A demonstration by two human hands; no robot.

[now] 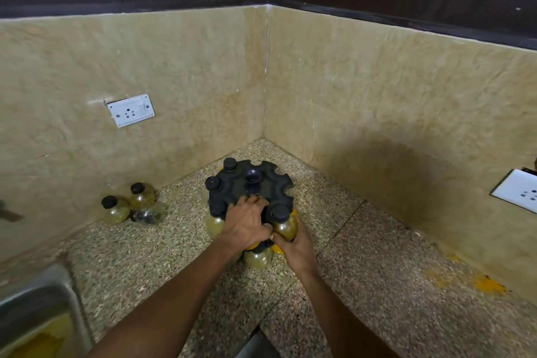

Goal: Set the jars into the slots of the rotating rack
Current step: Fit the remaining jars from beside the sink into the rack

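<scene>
Head view: black round plastic rack [255,183] is steadied by left hand [247,224], a black-capped yellowish jar [283,222] gripped by right hand [296,247] at the near slot. Several slots filled; three jars [130,206] wait far left.

Dim, warm light falls from above; a broad soft shadow darkens the right wall [392,171]. Edges bow with wide-angle distortion, and everything looks slightly soft and blurred.

Rack [255,183] sits in wall corner; back and right slots hemmed by tiles. Surface [377,270] right of rack bare, open approach. Three loose jars [136,206] crowd left wall. Sink [35,299] blocks near-left. Both hands occupy rack's front edge.
</scene>
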